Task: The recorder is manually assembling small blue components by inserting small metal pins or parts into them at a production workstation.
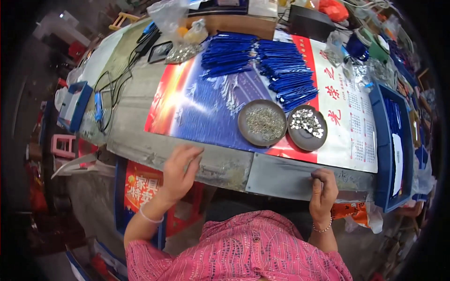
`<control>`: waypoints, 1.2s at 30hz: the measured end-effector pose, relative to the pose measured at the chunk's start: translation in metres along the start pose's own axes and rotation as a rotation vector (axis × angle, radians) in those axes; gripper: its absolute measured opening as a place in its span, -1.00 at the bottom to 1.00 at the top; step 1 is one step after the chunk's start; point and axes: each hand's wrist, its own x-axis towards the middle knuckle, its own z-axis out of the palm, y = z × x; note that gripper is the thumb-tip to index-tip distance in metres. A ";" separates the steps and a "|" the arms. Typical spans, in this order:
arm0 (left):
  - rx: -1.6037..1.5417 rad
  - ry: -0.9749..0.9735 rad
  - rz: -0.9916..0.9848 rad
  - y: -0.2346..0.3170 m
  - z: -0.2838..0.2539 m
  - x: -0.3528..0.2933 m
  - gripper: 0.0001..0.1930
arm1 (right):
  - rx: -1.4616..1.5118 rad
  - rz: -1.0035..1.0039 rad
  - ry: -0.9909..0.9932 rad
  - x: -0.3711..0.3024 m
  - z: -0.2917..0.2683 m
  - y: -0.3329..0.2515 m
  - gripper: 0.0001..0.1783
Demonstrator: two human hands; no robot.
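Note:
My left hand point(182, 169) hovers at the table's front edge, its thumb and fingers apart and nothing seen between them. On the right, my right hand point(324, 189) rests by a dark grey plate point(281, 175) at the same edge, fingers curled in a loose fist with nothing showing in it. Beyond my hands stand two round dark dishes: the left dish point(242, 131) holds a heap of small metal wire-like pieces point(266, 122), the right dish point(304, 142) shiny flat silvery pieces point(307, 122). Behind them lie two stacks of slim blue packets point(229, 52).
A printed poster point(187, 112) covers much of the table. A blue bin point(382, 140) stands at the right, a smaller blue box point(75, 110) at the left beside a blue corded tool point(98, 107). A phone point(160, 52) and plastic bags point(169, 16) lie farther back.

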 end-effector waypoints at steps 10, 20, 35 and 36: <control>0.039 -0.042 0.210 -0.062 0.101 0.175 -0.80 | 0.122 0.075 0.200 -0.006 0.005 0.018 -0.91; 0.304 -0.026 0.258 -0.088 0.140 0.213 -0.83 | 0.054 0.065 0.183 -0.006 0.005 0.020 -0.91; -0.584 -0.542 0.876 0.156 0.079 0.133 -0.84 | -0.432 0.539 -0.243 -0.013 0.000 0.019 -0.90; -0.596 -0.554 0.962 0.178 0.077 0.128 -0.76 | -0.434 0.534 -0.251 -0.013 0.003 0.019 -0.90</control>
